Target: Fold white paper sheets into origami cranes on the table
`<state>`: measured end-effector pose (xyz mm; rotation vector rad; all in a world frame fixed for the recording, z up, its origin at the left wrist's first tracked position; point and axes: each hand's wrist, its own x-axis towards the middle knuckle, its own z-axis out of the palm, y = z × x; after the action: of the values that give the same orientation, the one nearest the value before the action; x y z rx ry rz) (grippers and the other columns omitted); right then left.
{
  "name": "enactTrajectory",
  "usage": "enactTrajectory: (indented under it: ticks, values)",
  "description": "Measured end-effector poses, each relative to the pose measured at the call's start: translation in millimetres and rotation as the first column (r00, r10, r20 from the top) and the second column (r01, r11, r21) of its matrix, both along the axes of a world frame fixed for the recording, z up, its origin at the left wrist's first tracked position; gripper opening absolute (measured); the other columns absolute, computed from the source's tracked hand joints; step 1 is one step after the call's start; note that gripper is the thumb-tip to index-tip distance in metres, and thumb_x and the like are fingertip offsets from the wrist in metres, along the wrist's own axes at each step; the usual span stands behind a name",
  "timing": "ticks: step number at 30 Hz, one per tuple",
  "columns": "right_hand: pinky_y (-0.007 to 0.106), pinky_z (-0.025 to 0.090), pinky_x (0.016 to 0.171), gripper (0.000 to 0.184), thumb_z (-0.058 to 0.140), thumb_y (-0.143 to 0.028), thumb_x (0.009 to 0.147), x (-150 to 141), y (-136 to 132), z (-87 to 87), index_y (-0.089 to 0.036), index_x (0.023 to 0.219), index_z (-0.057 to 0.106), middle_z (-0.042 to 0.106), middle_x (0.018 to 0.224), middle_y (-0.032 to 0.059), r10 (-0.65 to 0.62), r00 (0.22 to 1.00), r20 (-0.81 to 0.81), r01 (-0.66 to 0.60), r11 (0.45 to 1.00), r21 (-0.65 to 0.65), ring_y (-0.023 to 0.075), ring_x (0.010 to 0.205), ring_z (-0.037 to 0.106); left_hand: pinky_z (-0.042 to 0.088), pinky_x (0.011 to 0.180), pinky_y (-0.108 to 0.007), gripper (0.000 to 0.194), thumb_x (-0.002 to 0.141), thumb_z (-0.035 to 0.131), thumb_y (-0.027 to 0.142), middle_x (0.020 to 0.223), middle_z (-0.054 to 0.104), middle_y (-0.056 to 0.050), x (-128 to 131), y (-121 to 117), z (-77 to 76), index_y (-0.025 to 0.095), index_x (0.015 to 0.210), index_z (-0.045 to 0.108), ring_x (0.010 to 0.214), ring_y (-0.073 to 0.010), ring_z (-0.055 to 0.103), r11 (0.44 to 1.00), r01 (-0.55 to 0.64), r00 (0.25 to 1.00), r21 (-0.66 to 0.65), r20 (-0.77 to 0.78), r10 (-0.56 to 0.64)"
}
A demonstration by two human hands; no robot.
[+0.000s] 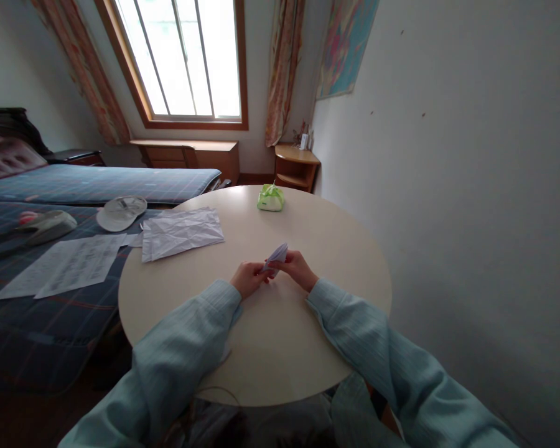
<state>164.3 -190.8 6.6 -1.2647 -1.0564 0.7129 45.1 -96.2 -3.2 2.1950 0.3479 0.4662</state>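
Note:
A small piece of folded white paper [277, 254] is held up between my two hands, over the middle of the round table [336, 236]. My left hand [251, 278] grips its lower left side, with the fingers closed on it. On the right edge, my right hand [298, 269] pinches the same paper between thumb and fingers. Several layers show at the paper's top, slightly fanned. Its lower part is partly hidden by my fingers.
Creased white sheets [182, 233] lie at the table's left edge. A green tissue pack [270, 198] stands at the far side. On the bed [74, 323] to the left are printed sheets [81, 261] and a white cap [121, 213]. A white wall [471, 218] rises at the right.

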Motion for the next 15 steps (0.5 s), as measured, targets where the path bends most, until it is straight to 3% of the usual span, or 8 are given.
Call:
enactTrajectory:
  ticks: [8, 15]
  values:
    - [0.021, 0.036, 0.046, 0.028, 0.066, -0.038, 0.054, 0.1, 0.8, 0.9, -0.012, 0.063, 0.064, 0.057, 0.055, -0.0005, -0.104, 0.988, 0.115, 0.108, 0.994, -0.026, 0.0089, 0.050, 0.048, 0.042, 0.054, -0.018, 0.029, 0.072, 0.048, 0.034, 0.058, 0.064, -0.003, -0.4, -1.9, 2.4, 0.011, 0.068, 0.066, 0.054, -0.0106, 0.057, 0.999, 0.014, 0.999, -0.037, -0.029, -0.015]
    - [0.025, 0.042, 0.057, 0.033, 0.065, -0.039, 0.056, 2.3, 2.4, -4.5, -0.013, 0.075, 0.066, 0.063, 0.065, 0.0022, -0.084, 0.993, 0.089, 0.084, 0.996, 0.004, 0.0132, 0.061, 0.055, 0.043, 0.054, -0.019, 0.029, 0.072, 0.048, 0.033, 0.058, 0.064, -0.004, 1.0, 0.1, 1.0, 0.010, 0.068, 0.065, 0.053, -0.0109, 0.057, 0.998, 0.011, 0.999, -0.069, -0.034, -0.013]
